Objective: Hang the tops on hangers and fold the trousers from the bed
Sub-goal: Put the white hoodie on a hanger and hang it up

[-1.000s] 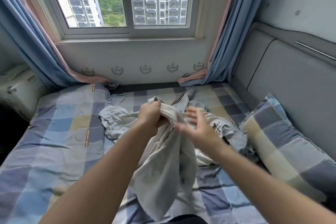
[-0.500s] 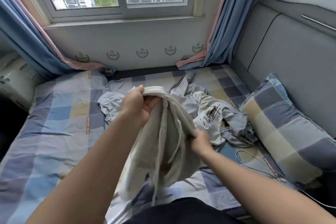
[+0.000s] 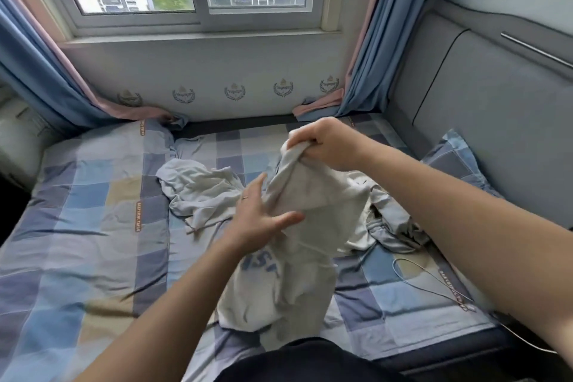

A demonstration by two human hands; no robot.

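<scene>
A light grey top (image 3: 291, 282) with blue lettering hangs in front of me over the checked bed (image 3: 93, 226). My right hand (image 3: 328, 143) grips its upper edge in a fist and holds it up. Lower down, my left hand (image 3: 263, 217) rests flat against the fabric, fingers spread, not closed on it. Behind the top lies a heap of other pale garments (image 3: 201, 192), and a grey garment (image 3: 390, 223) lies to its right. A thin wire hanger (image 3: 434, 282) lies on the bed at the right.
A checked pillow (image 3: 455, 161) leans on the grey padded headboard (image 3: 496, 118) at right. Window wall and blue curtains (image 3: 366, 56) bound the bed's far side. A white cable (image 3: 527, 341) runs off the bed's right edge. The bed drops off at left.
The hands have swapped roles: my right hand rose and took the top's upper edge, while my left hand let go and dropped down to lie flat on the fabric. Blue lettering now shows.
</scene>
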